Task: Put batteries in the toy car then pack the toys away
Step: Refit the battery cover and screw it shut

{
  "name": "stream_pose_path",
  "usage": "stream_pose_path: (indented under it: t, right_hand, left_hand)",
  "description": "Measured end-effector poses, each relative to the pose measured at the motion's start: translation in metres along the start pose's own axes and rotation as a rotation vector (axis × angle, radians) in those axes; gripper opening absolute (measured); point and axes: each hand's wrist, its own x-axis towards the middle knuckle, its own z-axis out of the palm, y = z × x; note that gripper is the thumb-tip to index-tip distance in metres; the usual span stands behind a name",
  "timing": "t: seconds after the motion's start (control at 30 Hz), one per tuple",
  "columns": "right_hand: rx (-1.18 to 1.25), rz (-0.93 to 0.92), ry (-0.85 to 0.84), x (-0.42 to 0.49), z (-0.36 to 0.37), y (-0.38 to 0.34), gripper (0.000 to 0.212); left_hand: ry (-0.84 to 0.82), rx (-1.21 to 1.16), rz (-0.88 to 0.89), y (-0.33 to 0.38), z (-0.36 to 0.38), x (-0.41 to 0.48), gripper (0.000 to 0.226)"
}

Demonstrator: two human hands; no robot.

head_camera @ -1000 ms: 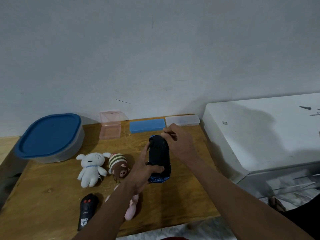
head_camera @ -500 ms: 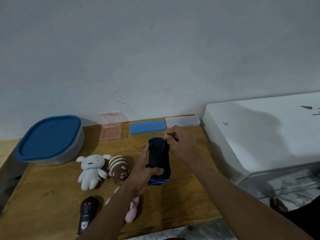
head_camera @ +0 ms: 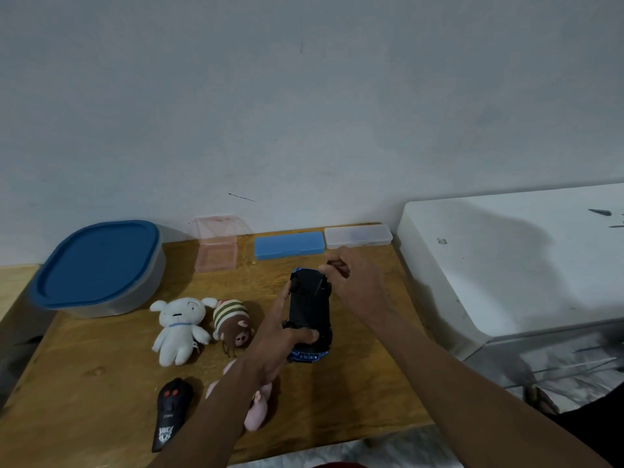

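Note:
The toy car point(head_camera: 309, 309) is turned underside up, black below with a blue body showing at its near end. My left hand point(head_camera: 277, 342) grips it from the left, thumb across the near part. My right hand point(head_camera: 358, 285) is at the car's far right corner, fingers pinched on a thin dark tool point(head_camera: 317, 286) whose tip rests on the underside. On the wooden table point(head_camera: 354, 383) lie a white plush point(head_camera: 179, 325), a striped brown plush point(head_camera: 233, 320), a pink plush point(head_camera: 256, 410) partly under my left forearm, and a black remote point(head_camera: 170, 410).
A grey tub with a blue lid point(head_camera: 98, 261) stands at the back left. Along the wall sit an open pink box point(head_camera: 217, 251), a blue case point(head_camera: 288, 244) and a clear case point(head_camera: 358, 236). A white appliance point(head_camera: 506, 258) borders the table's right side.
Both hands and the car stay almost where they were. My right hand has shifted slightly at the car's far end.

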Motion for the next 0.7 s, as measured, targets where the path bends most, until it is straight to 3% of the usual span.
stream_pose_path:
  t: [0.13,0.37,0.7]
  right_hand:
    - [0.032,0.038,-0.044,0.002,0.002,-0.003,0.009]
    - [0.007,0.176,0.062,-0.005,0.0,0.004,0.019]
    - [0.088,0.28,0.129,-0.003,-0.005,0.009,0.013]
  left_hand:
    - [-0.012,0.006,-0.009,0.0,0.003,0.0,0.105]
    - [-0.001,-0.008,-0.008,-0.002,-0.003,0.001,0.107]
    - [-0.034,-0.006,-0.016,-0.007,0.004,0.0,0.107]
